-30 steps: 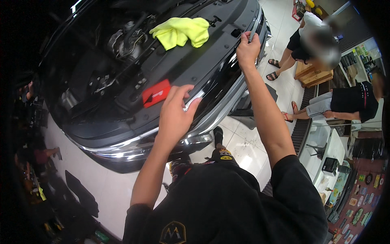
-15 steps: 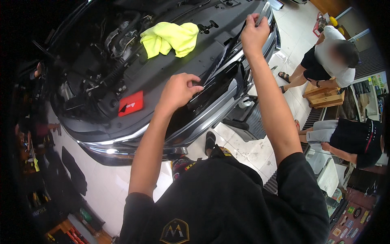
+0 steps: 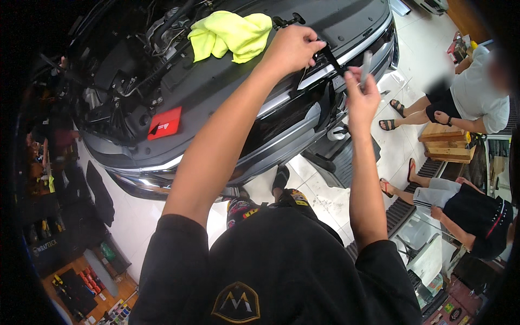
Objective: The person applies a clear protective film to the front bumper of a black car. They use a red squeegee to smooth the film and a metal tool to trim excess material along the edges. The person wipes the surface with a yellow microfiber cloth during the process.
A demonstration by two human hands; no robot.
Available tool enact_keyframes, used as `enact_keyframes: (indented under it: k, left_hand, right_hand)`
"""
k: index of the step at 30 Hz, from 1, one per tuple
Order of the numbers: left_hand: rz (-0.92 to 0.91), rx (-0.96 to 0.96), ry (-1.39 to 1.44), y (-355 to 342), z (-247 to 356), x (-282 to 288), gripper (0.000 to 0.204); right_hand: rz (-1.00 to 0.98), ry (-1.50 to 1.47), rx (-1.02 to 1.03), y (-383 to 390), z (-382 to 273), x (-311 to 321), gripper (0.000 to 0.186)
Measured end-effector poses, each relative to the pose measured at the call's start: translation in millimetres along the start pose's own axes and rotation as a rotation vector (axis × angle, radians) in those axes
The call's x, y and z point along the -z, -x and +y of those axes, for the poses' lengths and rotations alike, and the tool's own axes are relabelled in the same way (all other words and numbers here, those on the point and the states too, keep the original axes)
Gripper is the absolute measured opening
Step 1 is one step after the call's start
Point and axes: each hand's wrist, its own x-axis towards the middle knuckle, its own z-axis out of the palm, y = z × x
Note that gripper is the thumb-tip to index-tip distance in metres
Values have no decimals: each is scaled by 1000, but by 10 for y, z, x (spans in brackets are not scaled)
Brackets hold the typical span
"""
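Note:
Over the front of the car, my left hand (image 3: 295, 50) pinches one end of a narrow black strip (image 3: 335, 60), which looks like film. The strip stretches across to my right hand (image 3: 362, 103), whose fingers are closed around a slim silver tool (image 3: 366, 67), possibly a cutter knife; motion blurs it. Beneath both hands run the chrome trim (image 3: 317, 77) and grille of the front bumper. A yellow-green cloth (image 3: 230, 35) lies crumpled on the black engine-bay cover, left of my left hand. Nearer me on that cover rests a red flat squeegee card (image 3: 164, 123).
The open engine bay (image 3: 135, 70) fills the upper left. Under the bumper, a black ribbed tray (image 3: 346, 162) and a white roll or cup (image 3: 337, 133) sit near my feet. Two people (image 3: 479, 92) are at the right by a wooden crate (image 3: 447, 142) and a white chair (image 3: 425, 260).
My left hand has moved up and right along the trim. My right hand has come down toward me with the silver tool, and the black strip now spans between my hands.

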Motion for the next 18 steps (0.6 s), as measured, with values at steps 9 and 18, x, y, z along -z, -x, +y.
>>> enact_keyframes:
  k: [9, 18]
  left_hand:
    - [-52, -88, -55, -389, 426, -293, 28]
    - [124, -248, -141, -310, 212, -119, 35]
  right_hand:
    - [-92, 93, -49, -49, 230, -298, 24]
    - [19, 42, -56, -362, 415, -329, 25]
